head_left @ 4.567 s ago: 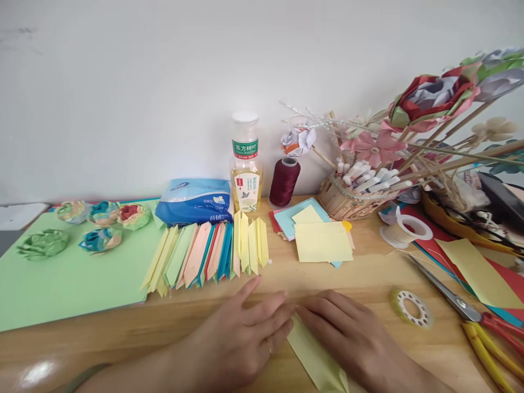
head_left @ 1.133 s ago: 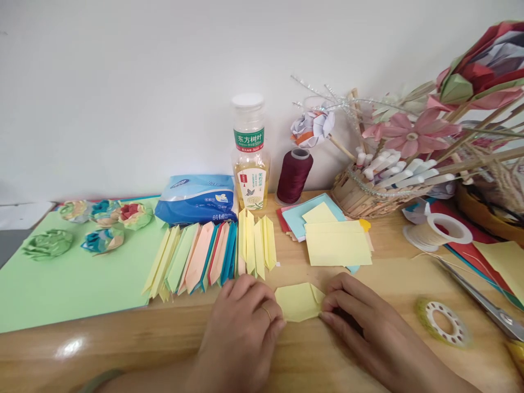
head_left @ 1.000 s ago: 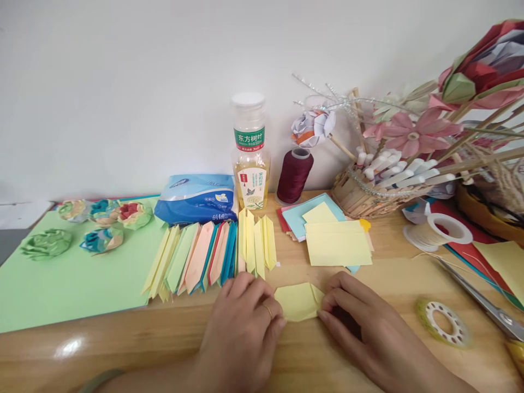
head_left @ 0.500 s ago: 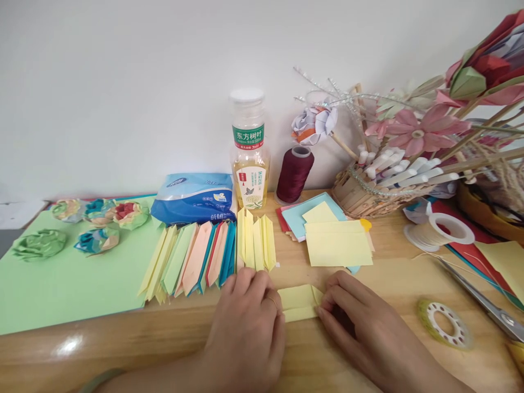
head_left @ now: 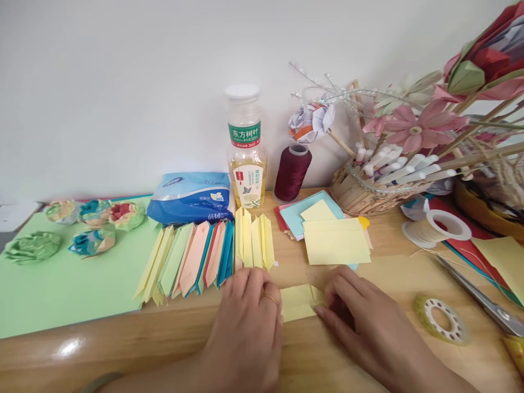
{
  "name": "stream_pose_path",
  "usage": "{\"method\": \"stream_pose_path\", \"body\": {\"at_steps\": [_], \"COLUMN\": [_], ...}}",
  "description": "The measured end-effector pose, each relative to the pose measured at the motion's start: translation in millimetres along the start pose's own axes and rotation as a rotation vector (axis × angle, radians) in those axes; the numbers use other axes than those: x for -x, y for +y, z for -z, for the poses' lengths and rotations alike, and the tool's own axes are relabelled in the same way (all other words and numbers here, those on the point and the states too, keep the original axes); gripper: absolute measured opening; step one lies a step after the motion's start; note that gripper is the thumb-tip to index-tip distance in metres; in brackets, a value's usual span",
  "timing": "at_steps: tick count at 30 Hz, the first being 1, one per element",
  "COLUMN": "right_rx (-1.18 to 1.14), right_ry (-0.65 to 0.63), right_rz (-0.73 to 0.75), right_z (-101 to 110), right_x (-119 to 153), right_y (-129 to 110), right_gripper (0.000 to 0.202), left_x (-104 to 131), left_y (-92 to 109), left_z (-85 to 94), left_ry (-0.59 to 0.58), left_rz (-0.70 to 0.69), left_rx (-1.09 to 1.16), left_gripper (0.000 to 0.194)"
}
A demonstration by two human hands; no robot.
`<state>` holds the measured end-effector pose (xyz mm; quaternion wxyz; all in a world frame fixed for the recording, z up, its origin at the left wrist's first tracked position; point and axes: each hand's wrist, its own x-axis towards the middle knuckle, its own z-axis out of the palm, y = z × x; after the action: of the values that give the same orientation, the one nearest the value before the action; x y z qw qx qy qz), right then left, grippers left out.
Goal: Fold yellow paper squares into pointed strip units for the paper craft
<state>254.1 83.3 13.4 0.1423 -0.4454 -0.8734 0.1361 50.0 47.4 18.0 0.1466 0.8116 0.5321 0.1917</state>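
A small strip of yellow paper (head_left: 298, 303) lies on the wooden table between my hands, with a folded corner at its right end. My left hand (head_left: 249, 322) has its fingers bent together over the left end, which they hide. At the right end, my right hand (head_left: 360, 316) pinches the paper between thumb and fingers. Just beyond my left hand stand folded yellow paper pieces (head_left: 254, 240), beside a row of folded pieces in several colours (head_left: 196, 256). Loose yellow sheets (head_left: 336, 243) lie beyond my right hand.
Paper flowers (head_left: 92, 245) sit on green sheets (head_left: 82, 295) at left. Behind are a tissue pack (head_left: 190, 199), a tea bottle (head_left: 248, 158), a maroon thread spool (head_left: 292, 173) and a basket of pens (head_left: 368, 191). Scissors (head_left: 478, 295), tape (head_left: 441, 321) and a cord spool (head_left: 436, 228) lie right.
The crease line along the lower part of the yellow strip no longer shows; its front now looks flat. Both hands stay at its ends. The view has shifted slightly.
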Motion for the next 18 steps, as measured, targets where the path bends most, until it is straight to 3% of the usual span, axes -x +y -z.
{"method": "stream_pose_path", "body": {"at_steps": [9, 15, 18], "right_rx": [-0.129, -0.047, -0.023], "right_ry": [-0.024, -0.04, -0.088], "right_rz": [0.129, 0.345, 0.432], "right_z": [8.0, 17.0, 23.8], "right_x": [-1.4, -0.2, -1.7], "right_y": [5.0, 18.9, 26.0], "right_gripper": [0.018, 0.032, 0.032], "left_x": [0.7, 9.0, 15.8], "left_y": [-4.2, -5.6, -6.3], "left_z": [-1.7, -3.1, -2.2], "left_ry": [0.166, 0.356, 0.382], "left_rz": [-0.155, -0.326, -0.4], "left_rx": [0.062, -0.215, -0.316], "left_gripper": [0.024, 0.028, 0.033]}}
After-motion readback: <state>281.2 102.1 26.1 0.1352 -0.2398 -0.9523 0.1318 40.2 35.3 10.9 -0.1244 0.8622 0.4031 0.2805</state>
